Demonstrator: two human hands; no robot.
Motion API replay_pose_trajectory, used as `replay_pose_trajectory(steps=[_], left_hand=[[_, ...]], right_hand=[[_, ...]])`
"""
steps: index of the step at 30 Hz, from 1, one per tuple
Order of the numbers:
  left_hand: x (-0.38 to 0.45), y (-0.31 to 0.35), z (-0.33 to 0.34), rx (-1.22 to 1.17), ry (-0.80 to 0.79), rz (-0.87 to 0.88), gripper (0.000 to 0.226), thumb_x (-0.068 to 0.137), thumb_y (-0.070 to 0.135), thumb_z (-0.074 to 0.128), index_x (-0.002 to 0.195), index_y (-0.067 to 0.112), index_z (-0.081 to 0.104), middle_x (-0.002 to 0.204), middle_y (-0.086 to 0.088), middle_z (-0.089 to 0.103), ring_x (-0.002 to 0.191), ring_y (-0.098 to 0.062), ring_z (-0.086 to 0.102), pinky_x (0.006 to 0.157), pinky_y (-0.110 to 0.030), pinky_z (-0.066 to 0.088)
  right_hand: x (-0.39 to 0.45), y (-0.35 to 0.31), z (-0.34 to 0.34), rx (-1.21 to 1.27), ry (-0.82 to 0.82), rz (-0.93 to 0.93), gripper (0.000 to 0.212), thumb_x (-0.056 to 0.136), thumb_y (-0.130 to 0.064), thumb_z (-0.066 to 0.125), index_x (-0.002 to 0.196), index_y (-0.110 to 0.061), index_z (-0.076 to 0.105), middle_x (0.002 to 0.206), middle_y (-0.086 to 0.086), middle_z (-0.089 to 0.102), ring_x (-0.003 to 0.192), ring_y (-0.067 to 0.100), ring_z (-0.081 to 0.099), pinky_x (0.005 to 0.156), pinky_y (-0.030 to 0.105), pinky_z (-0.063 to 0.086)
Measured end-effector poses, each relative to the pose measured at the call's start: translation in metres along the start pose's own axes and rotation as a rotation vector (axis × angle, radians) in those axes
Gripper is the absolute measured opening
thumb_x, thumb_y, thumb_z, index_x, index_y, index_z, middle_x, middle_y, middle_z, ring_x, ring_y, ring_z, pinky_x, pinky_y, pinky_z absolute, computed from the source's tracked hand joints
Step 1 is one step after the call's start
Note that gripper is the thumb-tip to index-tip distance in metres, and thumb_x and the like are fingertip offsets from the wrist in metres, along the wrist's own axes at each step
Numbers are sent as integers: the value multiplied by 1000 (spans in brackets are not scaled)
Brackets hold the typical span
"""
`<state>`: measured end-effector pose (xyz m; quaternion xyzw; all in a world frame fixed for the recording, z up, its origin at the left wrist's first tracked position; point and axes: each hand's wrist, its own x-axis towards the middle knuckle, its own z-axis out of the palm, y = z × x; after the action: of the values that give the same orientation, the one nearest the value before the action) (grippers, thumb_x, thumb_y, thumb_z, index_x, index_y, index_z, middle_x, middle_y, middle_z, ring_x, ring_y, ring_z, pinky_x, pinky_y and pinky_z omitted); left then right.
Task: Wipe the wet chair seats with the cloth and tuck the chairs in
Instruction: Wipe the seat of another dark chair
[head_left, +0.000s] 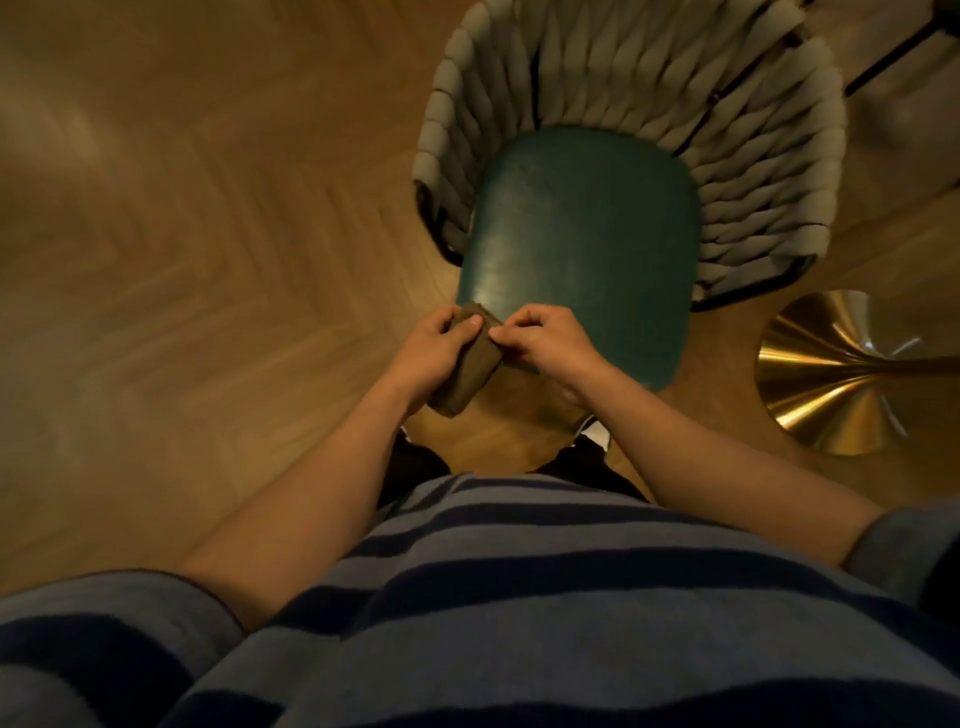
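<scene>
Cloth (470, 358): a dark, olive-brown piece, folded or bunched into a narrow pad, held in the air above the near left corner of the chair seat (582, 244), with its lower end hanging past the seat's front edge. The left hand (431, 353) is closed around the cloth's body, thumb on top. The right hand (545, 338) pinches the cloth's upper edge between fingertips and thumb; both grips are narrow and both are on the cloth. The seat is a dark green, smooth pad with a dull sheen down its left side; whether that sheen is moisture cannot be told. A woven grey backrest (675, 104) curves round the far and right sides of the seat. A brass-coloured table base (841, 374) stands on the wooden floor (182, 234) just beside the seat's near right corner. Judgement: the step in hand is preparing the cloth, folding or re-gripping it, before a wipe. The next move calls for releasing one hand, laying the pad flat on the seat and sweeping edge to edge. Tucking in is not yet done.
</scene>
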<state>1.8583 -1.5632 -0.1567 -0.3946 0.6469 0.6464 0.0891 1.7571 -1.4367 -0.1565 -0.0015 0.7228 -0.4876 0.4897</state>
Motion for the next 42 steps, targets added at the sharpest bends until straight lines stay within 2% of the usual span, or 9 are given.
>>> replay_pose_trajectory(steps=[5, 9, 12, 17, 22, 25, 31, 38, 42], left_hand=[[-1, -23, -113, 166, -58, 72, 16, 97, 40, 54, 101, 26, 61, 94, -3, 67, 86, -19, 62, 77, -37, 50], [2, -17, -172, 219, -95, 154, 10, 99, 34, 52, 101, 28, 59, 89, 5, 63, 80, -8, 57, 70, -29, 45], [8, -8, -201, 348, -160, 194, 20, 100, 31, 51, 115, 21, 60, 101, 8, 61, 89, -3, 55, 77, -22, 44], [34, 12, -237, 425, -143, 188, 24, 95, 38, 58, 108, 19, 63, 94, -1, 66, 84, -13, 58, 76, -32, 45], [76, 36, -268, 22, -440, -186, 40, 86, 32, 69, 115, 5, 63, 95, -7, 68, 80, -16, 65, 66, -26, 53], [118, 58, -270, -301, -384, -234, 41, 83, 15, 69, 120, 0, 59, 95, -7, 68, 84, -14, 66, 67, -24, 54], [212, 132, -239, -351, -273, -298, 6, 92, 16, 62, 97, 18, 60, 87, 1, 66, 84, -12, 62, 77, -33, 50], [306, 221, -210, 141, -502, -153, 7, 96, 18, 60, 100, 23, 61, 87, 4, 64, 76, -10, 59, 60, -24, 49], [348, 276, -195, 359, -678, -35, 8, 96, 10, 59, 101, 14, 63, 87, 0, 69, 75, -11, 66, 61, -24, 54]], right_hand=[[5, -20, 98, 218, -105, 53, 23, 91, 7, 67, 78, -10, 56, 80, 8, 61, 71, 15, 66, 73, 33, 61], [14, -37, 154, 349, -109, 72, 16, 92, -3, 70, 93, -14, 58, 73, -2, 67, 68, 11, 65, 63, 28, 52], [25, -53, 178, 255, -133, 97, 25, 89, -18, 77, 111, -20, 64, 89, -1, 71, 78, 11, 64, 62, 25, 48], [49, -87, 190, 91, -192, 107, 7, 94, -11, 70, 99, -16, 73, 81, -4, 71, 78, 9, 64, 67, 23, 49], [87, -116, 190, 289, -54, 149, 10, 95, -11, 70, 103, -15, 68, 87, 2, 68, 73, 10, 63, 58, 20, 52], [114, -134, 173, 494, 82, 148, 11, 95, -8, 69, 94, -18, 63, 86, 2, 65, 70, 11, 60, 53, 18, 52], [166, -166, 133, 660, 149, 131, 17, 93, -1, 68, 98, -15, 60, 91, 3, 68, 81, 13, 67, 61, 21, 54], [209, -203, 80, 650, 123, 121, 51, 86, -27, 79, 132, -19, 57, 130, 7, 61, 115, 21, 64, 84, 35, 58], [243, -235, 61, 518, 314, 38, 55, 81, -47, 81, 129, -33, 58, 143, 0, 51, 127, 17, 55, 98, 42, 53]])
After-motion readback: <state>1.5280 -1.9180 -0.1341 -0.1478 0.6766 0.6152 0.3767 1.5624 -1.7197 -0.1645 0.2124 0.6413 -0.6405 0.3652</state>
